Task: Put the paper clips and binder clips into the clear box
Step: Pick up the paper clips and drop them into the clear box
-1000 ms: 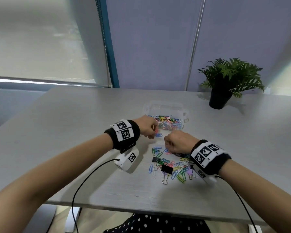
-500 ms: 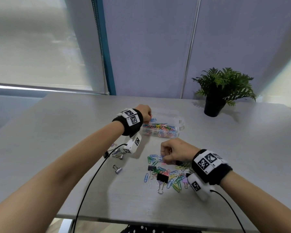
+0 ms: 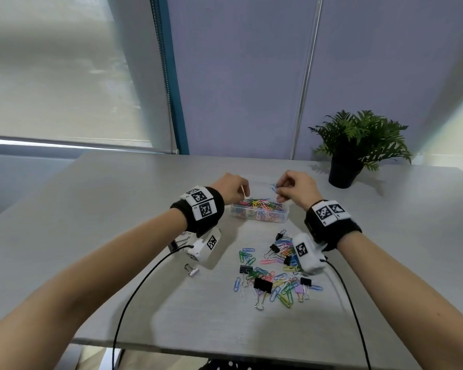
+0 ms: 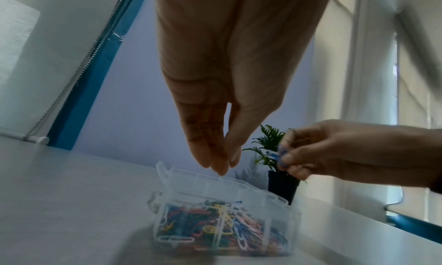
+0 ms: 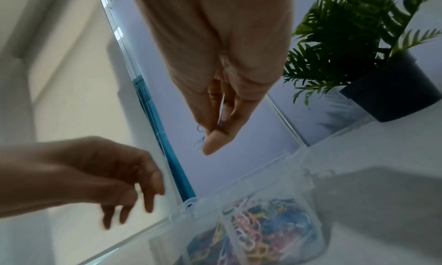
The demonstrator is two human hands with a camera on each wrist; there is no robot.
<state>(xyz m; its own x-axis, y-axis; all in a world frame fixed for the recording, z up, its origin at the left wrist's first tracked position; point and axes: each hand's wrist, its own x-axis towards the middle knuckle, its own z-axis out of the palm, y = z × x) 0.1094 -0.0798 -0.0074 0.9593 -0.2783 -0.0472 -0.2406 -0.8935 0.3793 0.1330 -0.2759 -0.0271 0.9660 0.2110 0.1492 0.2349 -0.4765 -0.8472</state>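
Note:
The clear box point(image 3: 259, 219) point(image 4: 162, 221) point(image 5: 251, 231) stands open mid-table, packed with coloured paper clips. My left hand point(image 3: 234, 188) point(image 4: 222, 161) hovers over its left end, fingers pointing down and loosely apart. A pale paper clip point(image 3: 243, 192) hangs just under its fingertips; I cannot tell if they still touch it. Over the box's right end, my right hand point(image 3: 281, 189) point(image 5: 215, 132) pinches blue paper clips point(image 3: 274, 186) point(image 4: 278, 154) between thumb and fingers. A loose pile of paper clips point(image 3: 278, 276) with black binder clips point(image 3: 263, 284) lies nearer me.
A small pale binder clip point(image 3: 191, 269) lies alone left of the pile, and another binder clip point(image 3: 181, 240) sits under my left wrist. A potted plant point(image 3: 344, 169) stands at the back right. Camera cables trail off the table's near edge point(image 3: 225, 351).
My left hand went from the pile to the box's left end. My right hand lifted off the pile with blue clips and now hangs over the box.

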